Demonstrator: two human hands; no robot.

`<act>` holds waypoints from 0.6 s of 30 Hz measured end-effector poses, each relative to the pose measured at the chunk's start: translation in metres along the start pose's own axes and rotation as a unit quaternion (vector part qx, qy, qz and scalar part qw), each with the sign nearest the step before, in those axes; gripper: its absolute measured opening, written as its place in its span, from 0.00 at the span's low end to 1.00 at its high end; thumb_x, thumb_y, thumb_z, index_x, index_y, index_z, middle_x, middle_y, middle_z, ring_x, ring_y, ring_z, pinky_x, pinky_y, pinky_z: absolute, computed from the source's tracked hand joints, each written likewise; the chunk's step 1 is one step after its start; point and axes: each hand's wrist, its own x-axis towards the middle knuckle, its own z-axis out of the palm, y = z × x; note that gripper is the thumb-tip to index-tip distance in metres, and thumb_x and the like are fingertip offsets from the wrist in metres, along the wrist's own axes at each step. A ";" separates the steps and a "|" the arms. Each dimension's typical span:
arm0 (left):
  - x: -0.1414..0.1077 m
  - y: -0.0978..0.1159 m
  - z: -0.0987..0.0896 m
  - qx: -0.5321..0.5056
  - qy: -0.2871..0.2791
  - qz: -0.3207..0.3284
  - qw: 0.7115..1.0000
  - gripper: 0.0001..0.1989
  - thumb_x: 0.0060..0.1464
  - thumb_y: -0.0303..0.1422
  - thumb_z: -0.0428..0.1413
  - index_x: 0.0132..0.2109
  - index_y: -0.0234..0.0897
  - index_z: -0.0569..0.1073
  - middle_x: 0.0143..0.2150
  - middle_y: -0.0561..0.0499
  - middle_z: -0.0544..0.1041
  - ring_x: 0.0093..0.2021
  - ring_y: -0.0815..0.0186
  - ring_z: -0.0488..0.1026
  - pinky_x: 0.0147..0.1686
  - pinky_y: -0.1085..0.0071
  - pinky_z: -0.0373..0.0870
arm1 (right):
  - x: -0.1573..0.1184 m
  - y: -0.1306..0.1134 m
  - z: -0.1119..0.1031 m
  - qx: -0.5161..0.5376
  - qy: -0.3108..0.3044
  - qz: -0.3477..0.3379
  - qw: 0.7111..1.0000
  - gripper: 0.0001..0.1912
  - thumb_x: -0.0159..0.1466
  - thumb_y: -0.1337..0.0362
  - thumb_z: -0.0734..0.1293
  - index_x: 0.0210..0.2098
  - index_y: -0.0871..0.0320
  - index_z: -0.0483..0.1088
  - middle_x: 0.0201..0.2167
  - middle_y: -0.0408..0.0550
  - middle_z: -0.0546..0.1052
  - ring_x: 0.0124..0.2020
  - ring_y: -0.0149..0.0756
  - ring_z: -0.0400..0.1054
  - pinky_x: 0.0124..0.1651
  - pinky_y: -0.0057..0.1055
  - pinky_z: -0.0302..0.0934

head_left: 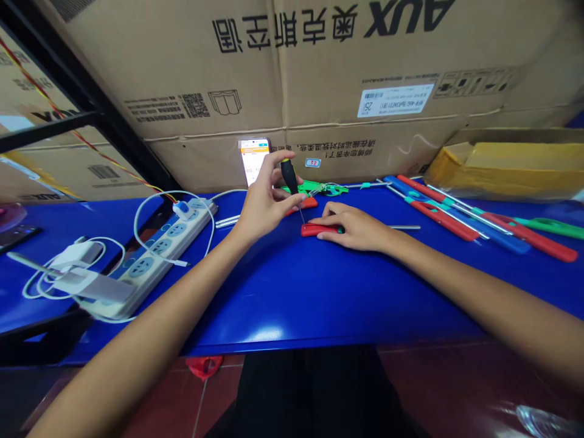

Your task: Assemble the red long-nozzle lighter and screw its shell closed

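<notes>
Red plastic piece (314,230) is what everything's centred on right now, sitting flat on the blue table (283,292) a bit past the middle, toward the far edge. My right hand (353,226) is lying over it, fingers laid flat and close together, pressing it down so it can't slide. My left hand (264,198) has the screwdriver (290,176) by its black handle, fingertips pinched around it with the thumb on top, shaft tilted down so the tip meets the left end of the red piece.

So I'd call this the screw-driving step: tip looks seated, or very nearly, though I can't make out the screw itself from here. I reckon what it needs next is steady downward pressure while twisting the handle, keeping the shaft lined up so the tip doesn't skip off onto the table.

Other stuff around: a green plastic piece (319,187) just behind the hands, a bunch of red, blue and green rods (456,213) off to the right, a power strip (155,255) with white chargers on the left, and a phone (253,159) propped against the cardboard box (319,73) at the back.
</notes>
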 end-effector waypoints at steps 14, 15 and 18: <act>0.000 0.005 -0.002 0.004 -0.033 -0.005 0.999 0.38 0.59 0.34 0.70 0.70 0.54 0.62 0.55 0.48 0.81 0.32 0.67 0.85 0.34 0.69 0.86 | 0.000 0.001 0.000 -0.002 0.004 -0.005 1.000 0.23 0.75 0.54 0.69 0.67 0.50 0.78 0.47 0.52 0.75 0.46 0.46 0.71 0.53 0.43 0.66; 0.001 0.004 -0.003 -0.003 -0.042 -0.004 0.999 0.38 0.59 0.35 0.70 0.70 0.53 0.61 0.56 0.48 0.81 0.33 0.67 0.85 0.35 0.69 0.86 | 0.000 0.001 0.000 -0.002 0.005 -0.005 1.000 0.23 0.75 0.54 0.69 0.68 0.50 0.78 0.47 0.53 0.75 0.46 0.46 0.71 0.53 0.44 0.66; 0.003 0.004 -0.006 -0.018 -0.068 0.001 0.997 0.37 0.60 0.36 0.69 0.70 0.53 0.61 0.58 0.46 0.80 0.36 0.65 0.86 0.37 0.68 0.86 | -0.001 0.001 0.000 -0.002 0.003 -0.005 1.000 0.24 0.75 0.54 0.69 0.68 0.50 0.78 0.47 0.53 0.75 0.47 0.46 0.71 0.53 0.43 0.66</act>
